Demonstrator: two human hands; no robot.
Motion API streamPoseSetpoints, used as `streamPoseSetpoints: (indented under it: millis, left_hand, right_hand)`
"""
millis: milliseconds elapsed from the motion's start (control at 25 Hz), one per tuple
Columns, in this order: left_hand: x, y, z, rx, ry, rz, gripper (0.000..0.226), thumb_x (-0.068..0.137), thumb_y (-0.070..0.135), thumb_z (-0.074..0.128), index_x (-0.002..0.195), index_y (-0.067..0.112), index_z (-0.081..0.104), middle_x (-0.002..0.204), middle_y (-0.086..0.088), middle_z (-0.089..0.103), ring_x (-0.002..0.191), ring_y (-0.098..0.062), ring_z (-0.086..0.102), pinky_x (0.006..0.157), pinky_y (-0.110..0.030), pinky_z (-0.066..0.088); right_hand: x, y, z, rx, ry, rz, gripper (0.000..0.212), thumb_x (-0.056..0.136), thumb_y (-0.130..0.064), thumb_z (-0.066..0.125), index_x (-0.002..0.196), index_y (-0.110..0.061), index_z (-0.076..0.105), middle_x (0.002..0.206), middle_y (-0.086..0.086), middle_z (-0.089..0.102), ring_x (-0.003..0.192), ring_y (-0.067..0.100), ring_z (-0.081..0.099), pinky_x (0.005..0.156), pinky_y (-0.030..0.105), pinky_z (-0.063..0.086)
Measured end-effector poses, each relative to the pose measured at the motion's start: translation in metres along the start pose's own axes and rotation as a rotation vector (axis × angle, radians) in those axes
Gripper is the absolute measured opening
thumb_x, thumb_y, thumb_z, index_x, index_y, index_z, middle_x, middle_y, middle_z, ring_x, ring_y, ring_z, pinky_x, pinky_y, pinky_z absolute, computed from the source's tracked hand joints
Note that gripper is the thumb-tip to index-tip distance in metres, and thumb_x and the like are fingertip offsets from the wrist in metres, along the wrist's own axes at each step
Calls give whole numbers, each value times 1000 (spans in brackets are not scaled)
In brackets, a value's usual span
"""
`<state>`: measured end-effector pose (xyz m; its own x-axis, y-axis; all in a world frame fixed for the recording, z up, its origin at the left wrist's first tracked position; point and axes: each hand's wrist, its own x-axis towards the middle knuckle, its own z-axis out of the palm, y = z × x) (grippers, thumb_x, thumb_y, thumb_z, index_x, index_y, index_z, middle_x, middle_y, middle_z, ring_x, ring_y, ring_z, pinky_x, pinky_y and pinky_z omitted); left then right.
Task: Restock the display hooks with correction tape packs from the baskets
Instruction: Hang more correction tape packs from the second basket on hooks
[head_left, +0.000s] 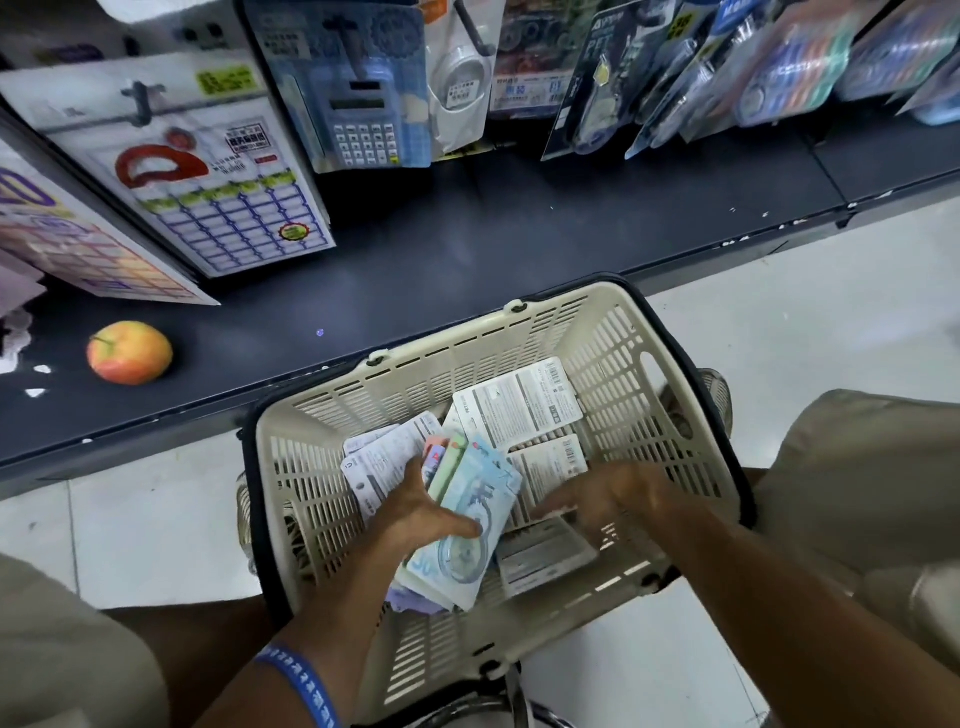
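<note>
A cream plastic basket (613, 338) sits on the floor between my knees. Inside lie several correction tape packs, some face down showing white backs (519, 410). My left hand (415, 506) is inside the basket, gripping a stack of packs with a blue-fronted pack (475, 525) on top, thumb across its face. My right hand (608, 493) is blurred, fingers spread low over the white packs at the basket's right; whether it holds one cannot be told. Display hooks with hanging correction tape packs (795, 67) are at the upper right.
A dark low shelf (467, 244) runs across in front of the basket, with an apple (130, 352) on its left part. A calculator pack (358, 93) and label sheets (208, 176) hang above. White tiled floor (831, 322) lies to the right. My knees flank the basket.
</note>
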<state>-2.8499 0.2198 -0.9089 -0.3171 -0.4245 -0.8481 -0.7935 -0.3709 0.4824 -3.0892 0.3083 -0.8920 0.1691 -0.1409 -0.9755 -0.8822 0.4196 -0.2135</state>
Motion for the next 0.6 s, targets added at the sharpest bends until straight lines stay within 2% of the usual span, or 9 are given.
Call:
streamPoseSetpoints:
  millis: [80, 160, 240, 280, 360, 400, 480, 560, 600]
  left_hand:
    - [-1, -4, 1, 76, -56, 1, 127, 57, 32, 98, 156, 26, 20, 136, 7, 50, 125, -20, 50, 93, -26, 41]
    - [0, -6, 0, 35, -30, -10, 121, 51, 32, 97, 151, 25, 29, 133, 6, 56, 121, -20, 55, 97, -30, 48]
    - [0, -5, -5, -81, 21, -28, 109, 47, 31, 96, 140, 21, 40, 118, 5, 65, 107, -17, 63, 93, -37, 55]
    - [0, -3, -10, -125, 44, -26, 101, 49, 29, 97, 134, 20, 43, 112, 7, 66, 101, -13, 63, 86, -34, 56]
    - [-4, 7, -18, -198, 66, 14, 86, 55, 22, 98, 125, 20, 49, 107, 9, 67, 94, -10, 64, 77, -29, 56]
    - [-8, 16, -20, -227, 60, 52, 82, 55, 20, 98, 124, 19, 53, 109, 6, 71, 96, -13, 67, 80, -32, 57]
    - [-24, 38, -23, -238, 31, 162, 86, 52, 21, 97, 127, 25, 56, 113, 6, 74, 101, -14, 70, 89, -36, 58]
    - [-47, 70, -28, -199, 11, 315, 94, 44, 29, 96, 129, 32, 54, 112, 14, 74, 102, -6, 70, 89, -29, 56]
    - [-59, 89, -33, -180, 26, 388, 95, 41, 32, 94, 127, 33, 54, 110, 18, 74, 100, -1, 70, 87, -25, 56]
  right_hand:
    - [11, -9, 7, 103, 12, -149, 53, 88, -23, 74, 137, -37, 60, 150, -5, 51, 134, 20, 48, 97, 28, 38]
    - [18, -13, 11, 317, 162, -286, 30, 90, -29, 74, 120, -25, 74, 129, -1, 69, 113, 14, 62, 96, 28, 43]
    - [14, -9, 5, 654, 372, -309, 20, 86, -23, 79, 104, -16, 79, 109, 10, 77, 91, 15, 67, 85, 32, 50]
    - [9, -3, 0, 817, 462, -305, 15, 84, -20, 81, 98, -14, 80, 99, 12, 78, 81, 16, 67, 78, 33, 52]
    - [-10, 10, -15, 1080, 600, -326, 4, 85, -20, 79, 87, -17, 81, 74, 5, 76, 58, 13, 61, 56, 25, 48]
    - [-24, 14, -24, 1170, 651, -368, 5, 87, -20, 77, 86, -16, 81, 67, 2, 71, 51, 11, 54, 50, 24, 42]
    - [-57, 12, -40, 1311, 696, -507, 12, 87, -22, 74, 91, -13, 80, 65, 3, 61, 51, 10, 43, 53, 27, 33]
    - [-99, 2, -61, 1332, 690, -654, 18, 81, -26, 73, 91, -13, 79, 71, 5, 58, 59, 13, 43, 60, 29, 35]
    - [-124, -4, -75, 1289, 688, -712, 20, 78, -28, 73, 90, -13, 80, 75, 7, 63, 62, 14, 50, 64, 30, 41]
